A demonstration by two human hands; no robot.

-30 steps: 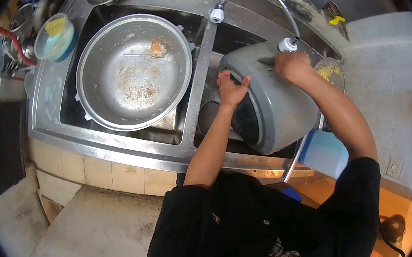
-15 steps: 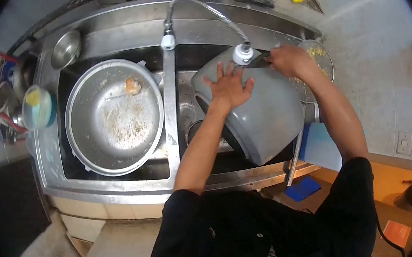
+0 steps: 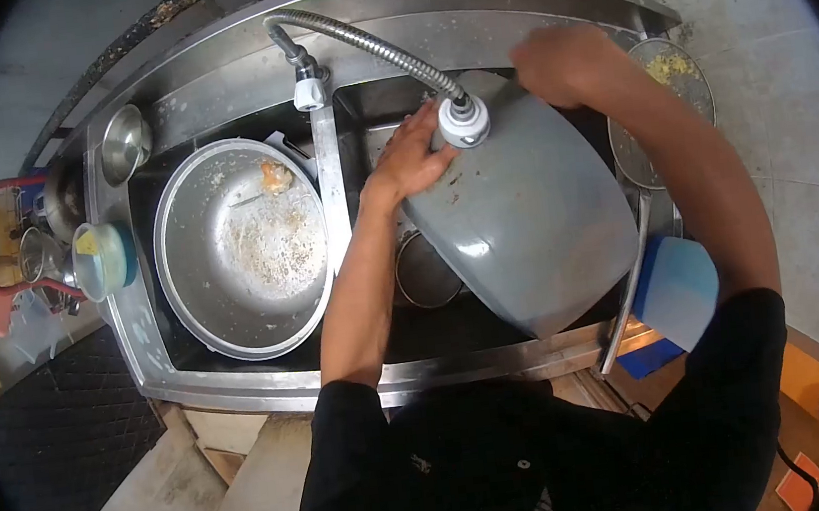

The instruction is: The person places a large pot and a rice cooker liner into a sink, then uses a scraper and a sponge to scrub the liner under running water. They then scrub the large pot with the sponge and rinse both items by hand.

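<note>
A large grey plastic tub [image 3: 535,212] lies tilted in the right basin, its smooth side facing up. My left hand [image 3: 410,161] rests on its upper left side, fingers stretched out and thumb apart. Beyond the tub's far right edge is my right hand [image 3: 564,65], blurred, its fingers curled; what they hold, if anything, is hidden. A white faucet head [image 3: 464,122] on a flexible metal hose [image 3: 372,40] hangs over the tub, close to my left thumb. Partly beneath the tub, a round metal rim [image 3: 428,271] shows in the basin.
A big metal pot [image 3: 185,299] with food residue fills the left basin. A small steel bowl [image 3: 125,144] and a tub of yellow sponge [image 3: 99,260] stand at the left edge. On the right are a round strainer [image 3: 634,157] with yellow bits and a metal bar [image 3: 627,282].
My left hand has slid to the tub's left side. The tub has turned to show more of its side. My right hand has shifted and blurred, and the camera view has moved.
</note>
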